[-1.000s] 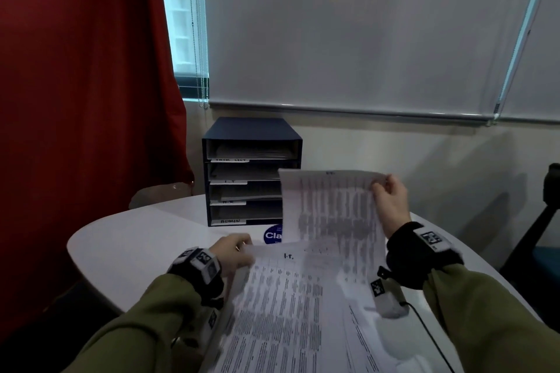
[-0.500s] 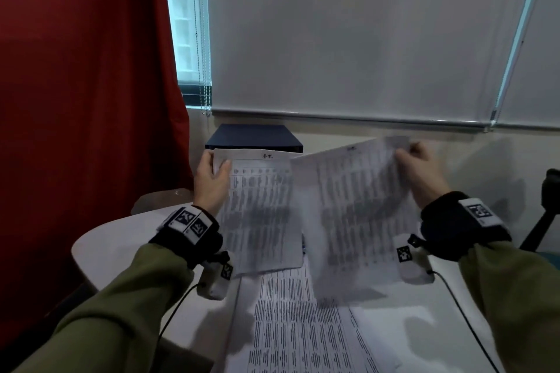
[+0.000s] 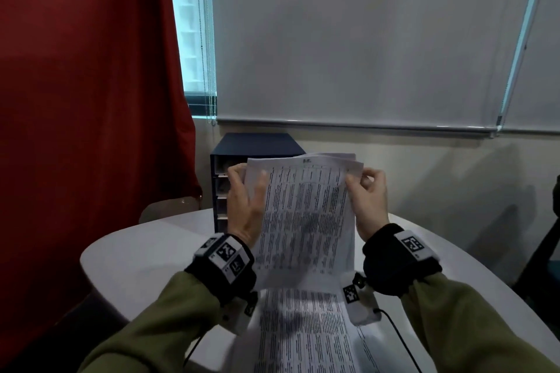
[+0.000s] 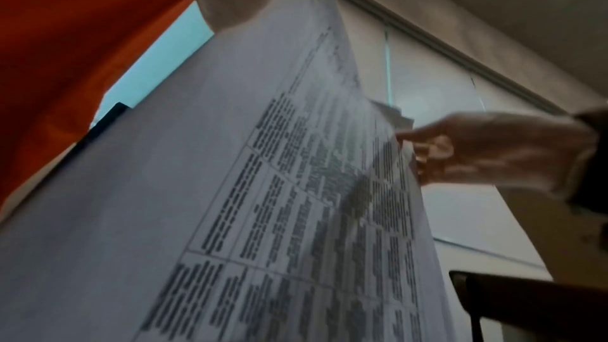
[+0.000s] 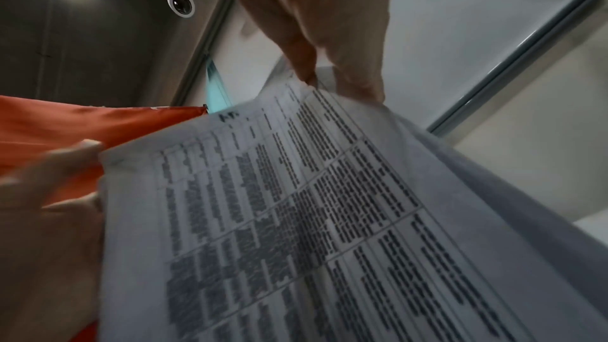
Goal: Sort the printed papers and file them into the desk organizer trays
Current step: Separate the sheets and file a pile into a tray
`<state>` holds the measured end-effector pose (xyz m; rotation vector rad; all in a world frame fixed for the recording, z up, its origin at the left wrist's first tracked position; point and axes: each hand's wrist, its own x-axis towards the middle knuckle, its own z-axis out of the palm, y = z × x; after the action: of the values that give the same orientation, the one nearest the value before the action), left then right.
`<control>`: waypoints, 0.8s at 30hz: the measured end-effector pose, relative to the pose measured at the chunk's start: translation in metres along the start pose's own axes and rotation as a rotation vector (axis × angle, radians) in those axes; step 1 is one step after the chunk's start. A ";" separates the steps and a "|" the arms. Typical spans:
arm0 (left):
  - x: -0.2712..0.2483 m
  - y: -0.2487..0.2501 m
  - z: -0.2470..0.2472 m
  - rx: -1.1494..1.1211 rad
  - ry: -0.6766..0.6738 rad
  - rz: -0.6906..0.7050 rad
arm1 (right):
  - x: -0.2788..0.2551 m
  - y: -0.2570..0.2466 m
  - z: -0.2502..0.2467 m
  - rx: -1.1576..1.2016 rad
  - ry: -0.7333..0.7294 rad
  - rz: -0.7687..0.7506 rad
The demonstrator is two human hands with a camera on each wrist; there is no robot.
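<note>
Filing is partly done, in my judgement: both hands, left hand (image 3: 246, 206) and right hand (image 3: 369, 200), pinch upright held sheets (image 3: 306, 215) before the desk organizer (image 3: 257, 145) at 12 o'clock, while unsorted papers (image 3: 303, 333) lie on the tabletop (image 3: 136, 260) at 6 o'clock.

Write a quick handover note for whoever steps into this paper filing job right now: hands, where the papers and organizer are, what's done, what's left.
Left hand: holds the left edge of the raised sheets, fingers mostly straight along it.
Right hand: pinches their top right corner.
The raised sheets are at least two stacked pages, held upright in front of the organizer, hiding most of its trays.
More printed papers lie on the table below the hands.
Done: some trays seem to hold paper already, though the view is poor.
Left: file the raised sheets, then sort the papers on the table.
</note>
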<state>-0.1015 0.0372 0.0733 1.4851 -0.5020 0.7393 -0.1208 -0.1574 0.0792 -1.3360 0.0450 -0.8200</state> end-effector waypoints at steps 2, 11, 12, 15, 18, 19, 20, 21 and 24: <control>-0.008 -0.009 0.002 0.071 -0.025 -0.031 | -0.012 0.005 0.003 0.037 -0.064 0.027; -0.050 -0.073 -0.004 0.010 -0.109 -0.547 | -0.046 0.090 -0.017 -0.293 -0.152 0.305; -0.052 -0.079 -0.006 -0.017 -0.153 -0.626 | -0.047 0.098 -0.020 -0.293 -0.160 0.354; -0.054 -0.097 -0.010 -0.040 -0.301 -0.794 | -0.046 0.116 -0.023 -0.338 -0.199 0.481; -0.051 -0.116 -0.013 0.140 -0.398 -0.782 | -0.038 0.123 -0.019 -0.409 -0.181 0.491; -0.047 -0.126 -0.015 0.184 -0.398 -0.774 | -0.034 0.123 -0.016 -0.416 -0.173 0.503; -0.044 -0.130 -0.018 0.209 -0.387 -0.779 | -0.029 0.127 -0.013 -0.406 -0.170 0.519; -0.040 -0.135 -0.021 0.223 -0.364 -0.798 | -0.027 0.127 -0.010 -0.402 -0.182 0.564; -0.033 -0.141 -0.033 0.266 -0.295 -0.836 | -0.015 0.139 0.000 -0.418 -0.261 0.681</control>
<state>-0.0288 0.0749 -0.0513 1.8639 0.0357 -0.0804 -0.0625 -0.1489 -0.0475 -1.6663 0.4607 -0.0518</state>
